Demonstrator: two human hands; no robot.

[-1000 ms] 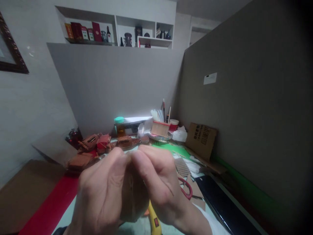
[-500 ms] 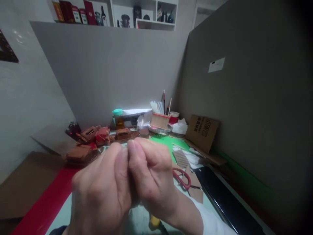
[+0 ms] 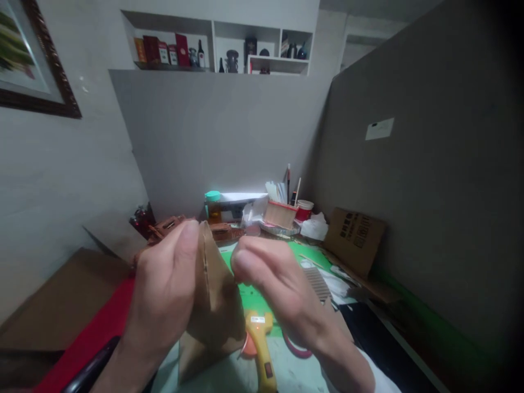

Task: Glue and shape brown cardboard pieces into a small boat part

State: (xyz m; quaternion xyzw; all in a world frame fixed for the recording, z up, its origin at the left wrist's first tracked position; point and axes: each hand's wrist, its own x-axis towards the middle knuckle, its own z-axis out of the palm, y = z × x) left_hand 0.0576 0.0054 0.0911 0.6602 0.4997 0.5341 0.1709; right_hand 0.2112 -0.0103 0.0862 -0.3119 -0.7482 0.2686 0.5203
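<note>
My left hand (image 3: pixel 170 273) is closed on a bent piece of brown cardboard (image 3: pixel 219 295), gripping its left side. The cardboard stands upright with a ragged edge along its fold. To its right is my right hand (image 3: pixel 278 278), its fingers curled into a pinch; what they hold, if anything, is hidden. Below and between the hands lies a yellow glue gun (image 3: pixel 260 338) with a small light on. An orange round piece (image 3: pixel 248 347) shows beside it. The scissors' red handle (image 3: pixel 297 347) is partly covered by my right forearm.
Brown model pieces (image 3: pixel 223 232) sit behind my left hand. A wooden box (image 3: pixel 281 214) of pens and papers stands at the back beside a red cup (image 3: pixel 304 209). At right are printed cardboard (image 3: pixel 354 240) and a dark panel (image 3: pixel 380 344); a grey partition (image 3: pixel 229 131) rises behind.
My hands were pressed together and have moved apart. The cardboard in my left hand now shows clearly. The view has tilted up and turned left, and the glue gun is more visible.
</note>
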